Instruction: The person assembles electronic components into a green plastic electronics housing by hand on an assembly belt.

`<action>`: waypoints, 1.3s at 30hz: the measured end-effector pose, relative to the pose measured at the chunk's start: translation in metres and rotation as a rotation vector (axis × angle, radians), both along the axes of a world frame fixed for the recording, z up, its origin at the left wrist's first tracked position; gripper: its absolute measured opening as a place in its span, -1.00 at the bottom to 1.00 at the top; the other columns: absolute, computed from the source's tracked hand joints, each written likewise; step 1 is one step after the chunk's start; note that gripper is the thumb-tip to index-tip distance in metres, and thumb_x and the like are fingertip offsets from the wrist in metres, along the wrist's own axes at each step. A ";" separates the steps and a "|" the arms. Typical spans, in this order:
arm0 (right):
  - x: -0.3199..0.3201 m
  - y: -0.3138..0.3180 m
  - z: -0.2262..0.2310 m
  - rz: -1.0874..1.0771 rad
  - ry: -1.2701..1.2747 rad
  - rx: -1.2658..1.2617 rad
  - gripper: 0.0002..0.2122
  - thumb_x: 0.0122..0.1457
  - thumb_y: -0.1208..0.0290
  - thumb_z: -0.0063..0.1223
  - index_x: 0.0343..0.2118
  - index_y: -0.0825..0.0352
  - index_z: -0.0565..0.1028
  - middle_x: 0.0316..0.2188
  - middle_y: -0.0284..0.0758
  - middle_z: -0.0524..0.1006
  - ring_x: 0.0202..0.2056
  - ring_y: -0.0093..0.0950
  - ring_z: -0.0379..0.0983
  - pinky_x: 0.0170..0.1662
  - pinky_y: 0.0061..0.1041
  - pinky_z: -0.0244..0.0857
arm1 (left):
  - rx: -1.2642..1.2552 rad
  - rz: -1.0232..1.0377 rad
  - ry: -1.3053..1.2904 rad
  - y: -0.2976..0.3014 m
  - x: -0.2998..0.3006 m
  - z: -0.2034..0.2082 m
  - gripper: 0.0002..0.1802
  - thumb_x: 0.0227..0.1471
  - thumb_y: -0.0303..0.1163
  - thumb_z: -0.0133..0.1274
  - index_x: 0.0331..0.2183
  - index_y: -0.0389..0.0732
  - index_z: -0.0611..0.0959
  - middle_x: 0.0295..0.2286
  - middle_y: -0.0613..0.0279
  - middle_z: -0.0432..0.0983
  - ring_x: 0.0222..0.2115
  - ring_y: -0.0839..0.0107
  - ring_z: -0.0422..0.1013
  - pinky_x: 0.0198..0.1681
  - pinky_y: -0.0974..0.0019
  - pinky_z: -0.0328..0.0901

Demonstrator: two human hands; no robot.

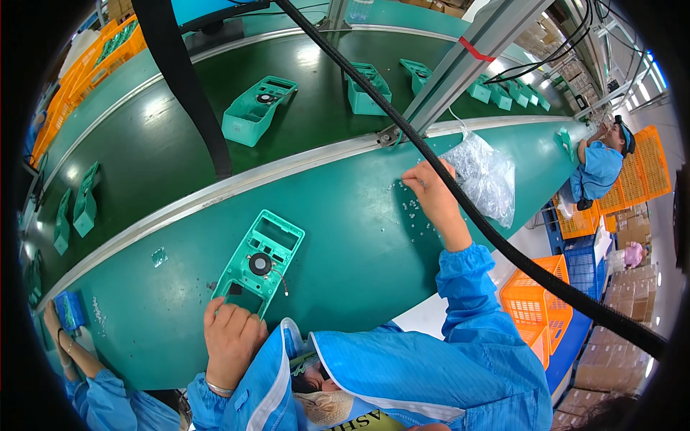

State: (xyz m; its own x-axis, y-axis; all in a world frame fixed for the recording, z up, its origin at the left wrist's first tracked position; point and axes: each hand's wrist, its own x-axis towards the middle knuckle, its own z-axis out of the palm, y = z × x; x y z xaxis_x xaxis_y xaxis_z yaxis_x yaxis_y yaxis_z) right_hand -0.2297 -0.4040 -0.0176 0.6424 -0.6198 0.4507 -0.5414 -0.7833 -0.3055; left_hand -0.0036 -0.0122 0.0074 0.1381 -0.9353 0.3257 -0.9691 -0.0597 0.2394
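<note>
A teal plastic housing [241, 267] lies tilted on the green table in front of me. It has rectangular openings, a round black speaker [260, 263] and a thin wire ending in a small white plug. My left hand [233, 334] has its fingers curled on the housing's near end. Farther right, my right hand [433, 192] reaches over scattered small clear pieces [412, 208], thumb and fingers pinched together. Whatever sits in that pinch is too small to make out. Just beside it rests a clear plastic bag [483, 176] filled with whitish pieces.
Beyond a metal rail, a dark green conveyor [144, 144] carries several teal housings [248, 118]. A thick black cable [474, 205] crosses the view near my right hand. Orange crates [535, 287] stand at right. Co-workers' hands [61, 334] show left, beside a blue box [70, 309]; another person [602, 169] sits far right.
</note>
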 end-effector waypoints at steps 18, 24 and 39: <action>0.011 -0.007 0.010 0.155 0.129 -0.117 -0.94 -0.03 0.45 0.31 -0.47 0.18 0.64 -0.39 -0.43 0.56 -0.12 -0.30 0.44 0.06 -0.21 0.21 | 0.009 0.017 0.019 0.001 0.003 0.002 -0.82 -0.20 -0.44 0.25 -0.48 -0.17 0.56 -0.47 0.25 0.43 -0.31 0.23 0.43 0.15 -0.11 0.26; 0.038 0.034 0.037 0.290 0.012 0.037 -0.92 -0.02 0.50 0.32 -0.44 0.24 0.63 -0.39 -0.38 0.55 -0.15 -0.26 0.44 -0.03 -0.23 0.23 | 0.119 0.026 -0.085 0.011 0.019 0.016 -0.79 -0.12 -0.40 0.26 -0.39 -0.17 0.58 -0.19 0.20 0.52 0.00 0.18 0.41 0.29 -0.18 0.15; 0.110 0.141 0.027 0.906 -0.003 0.330 -0.86 -0.03 0.55 0.34 -0.40 0.23 0.60 -0.35 -0.40 0.50 -0.13 -0.30 0.41 0.06 -0.25 0.22 | 0.113 0.039 -0.094 0.013 0.034 0.016 -0.91 -0.01 -0.44 0.16 -0.37 -0.13 0.60 0.01 0.22 0.53 0.20 0.18 0.32 0.35 -0.13 0.11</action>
